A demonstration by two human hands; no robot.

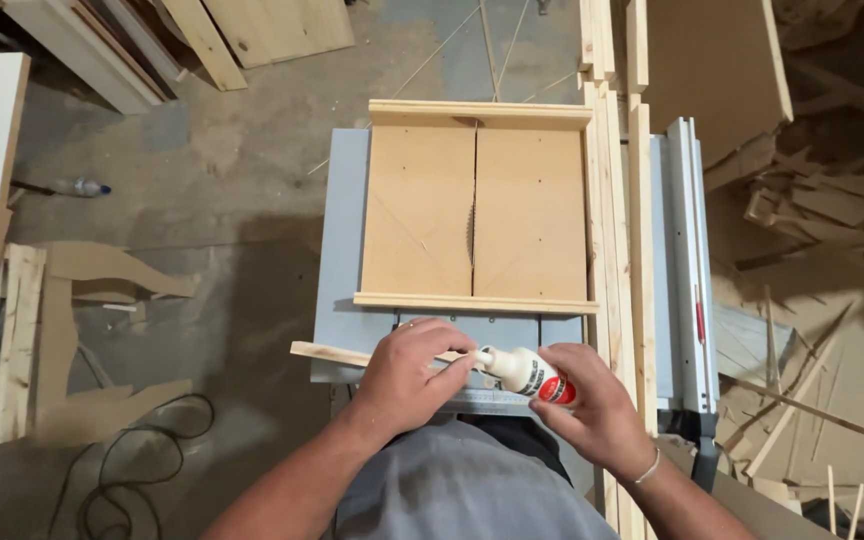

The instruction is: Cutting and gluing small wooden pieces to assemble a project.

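The left hand (407, 375) is closed around a thin, pale strip of wood (324, 352). The strip lies flat and long from left to right, and its free end sticks out to the left, past the near edge of the grey metal saw table (342, 260). The right hand (592, 405) is wrapped around a small white plastic glue bottle with a red label (529, 373). The bottle lies tipped sideways, and its tip points left, right at the left hand's fingers and the strip. The two hands are close together, almost touching. Just beyond them sits a flat, smooth, tan wooden sled (472, 210) with a thin cut down its middle. Long pale boards (620, 250) lie along its right side. Rough wood scraps (812, 200) are piled far right.
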